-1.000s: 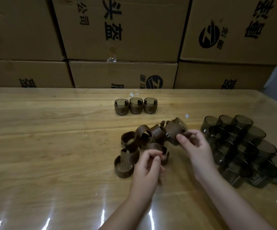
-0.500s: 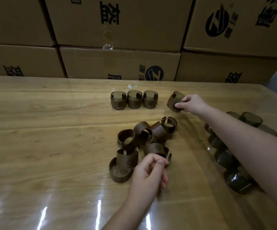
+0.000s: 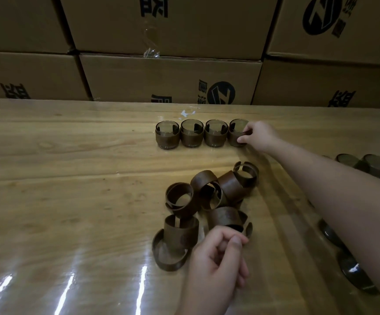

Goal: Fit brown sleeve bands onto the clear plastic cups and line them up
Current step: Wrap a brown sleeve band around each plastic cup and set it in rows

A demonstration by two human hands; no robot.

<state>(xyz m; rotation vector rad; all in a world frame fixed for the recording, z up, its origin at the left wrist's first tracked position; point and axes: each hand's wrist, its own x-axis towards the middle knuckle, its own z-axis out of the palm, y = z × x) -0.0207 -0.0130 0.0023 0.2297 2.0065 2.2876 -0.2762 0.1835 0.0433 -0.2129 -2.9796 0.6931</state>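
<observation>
Sleeved cups: four upright in a row on the wooden table, beyond the pile of loose brown bands.
We note the right hand gripping the rightmost cup, thumb and fingers curled round its banded side. The left hand sits at the near edge of the pile, fingers curled in, thumb on forefinger, nothing visible in it. Bare cups lie right of the pile, partly hidden by the forearm. Cardboard boxes stand stacked far beyond the pile.
</observation>
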